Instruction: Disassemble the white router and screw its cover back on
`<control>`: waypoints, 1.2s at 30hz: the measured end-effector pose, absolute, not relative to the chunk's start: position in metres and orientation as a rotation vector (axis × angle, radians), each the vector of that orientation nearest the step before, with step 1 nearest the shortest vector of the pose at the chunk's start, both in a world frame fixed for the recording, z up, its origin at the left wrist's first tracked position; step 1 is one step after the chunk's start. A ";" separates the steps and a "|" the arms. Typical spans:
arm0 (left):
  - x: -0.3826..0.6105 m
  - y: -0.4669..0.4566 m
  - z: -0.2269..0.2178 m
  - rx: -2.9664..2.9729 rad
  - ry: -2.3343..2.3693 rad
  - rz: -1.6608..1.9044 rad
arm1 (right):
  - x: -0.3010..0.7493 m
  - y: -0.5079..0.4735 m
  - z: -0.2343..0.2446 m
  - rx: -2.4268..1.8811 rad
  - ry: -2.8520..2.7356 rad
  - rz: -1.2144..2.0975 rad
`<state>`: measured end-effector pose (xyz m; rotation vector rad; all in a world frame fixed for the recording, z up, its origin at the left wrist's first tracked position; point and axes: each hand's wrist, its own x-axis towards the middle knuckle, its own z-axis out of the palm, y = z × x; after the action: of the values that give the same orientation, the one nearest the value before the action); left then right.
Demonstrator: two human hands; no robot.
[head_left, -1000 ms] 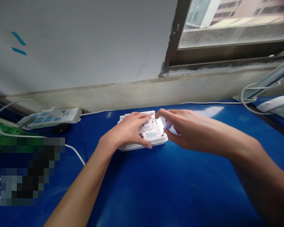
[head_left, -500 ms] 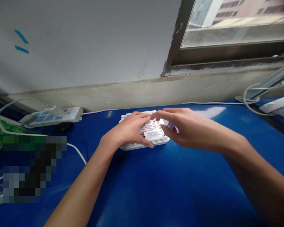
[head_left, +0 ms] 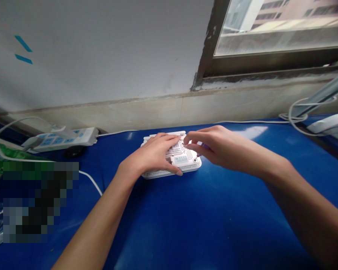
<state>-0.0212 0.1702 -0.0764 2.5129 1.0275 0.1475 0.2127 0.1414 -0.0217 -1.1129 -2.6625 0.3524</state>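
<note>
A white router-like device [head_left: 181,160] with vent holes and printed labels lies label side up on the blue tabletop. My left hand [head_left: 156,152] rests flat across its left part, fingers spread, the thumb at the near edge. Over the right end of the device, my right hand [head_left: 211,144] is closed in a pinch, thumb and index finger bent towards each other. A bit of something purplish shows behind these fingers, mostly hidden, and I cannot make out what it is. A small round recess shows at the device's near right corner.
A white power strip [head_left: 69,138] with a plugged-in adapter stands at the back left, a black round object [head_left: 74,151] in front of it. A white cable [head_left: 91,181] runs nearby. Green packaging [head_left: 2,153] lies far left. A metal pole [head_left: 321,93] with coiled cable rises at right.
My right hand has shifted slightly left, its thumb and index finger closing from a wider gap. The device's near right corner shows more clearly. My left hand stays in place.
</note>
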 end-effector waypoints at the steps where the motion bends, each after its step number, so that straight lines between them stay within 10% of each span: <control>1: -0.021 0.170 -0.076 2.511 1.030 0.140 | 0.212 0.141 -0.021 -1.087 -2.669 0.365; 36: -0.022 0.170 -0.077 2.524 1.033 0.147 | 0.217 0.141 -0.017 -1.123 -2.699 0.382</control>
<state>-0.0217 0.1703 -0.0772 2.5237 1.0326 0.1471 0.2166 0.1412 -0.0168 -1.1235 -2.6987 0.3825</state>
